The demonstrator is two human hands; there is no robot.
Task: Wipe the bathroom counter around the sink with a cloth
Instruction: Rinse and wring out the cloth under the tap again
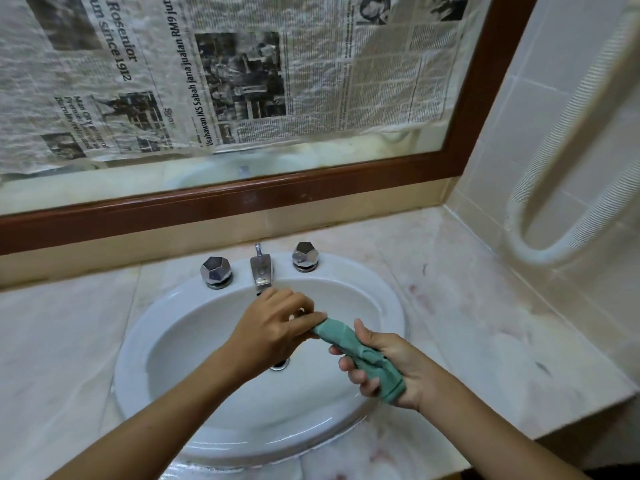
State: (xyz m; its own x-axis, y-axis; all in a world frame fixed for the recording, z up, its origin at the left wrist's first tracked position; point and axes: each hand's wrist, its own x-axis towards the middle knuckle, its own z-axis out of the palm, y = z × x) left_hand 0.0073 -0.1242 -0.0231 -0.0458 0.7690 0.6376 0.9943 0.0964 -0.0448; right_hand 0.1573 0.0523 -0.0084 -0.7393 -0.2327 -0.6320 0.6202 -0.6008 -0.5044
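Cloth (343,336): twisted, over sink (187,386).
Left hand (273,327): grip holds 10 o'clock end.
Right hand (410,367): grip holds 4 o'clock end.
Method: counter-twist firmly; keep drips inside sink.

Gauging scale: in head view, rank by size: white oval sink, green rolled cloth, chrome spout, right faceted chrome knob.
1. white oval sink
2. green rolled cloth
3. chrome spout and right faceted chrome knob: alike, unranked

Both forearms bare, angled inward, left grip (273,327) pinches one end of cloth (346,336), right grip (408,362) curls round the other
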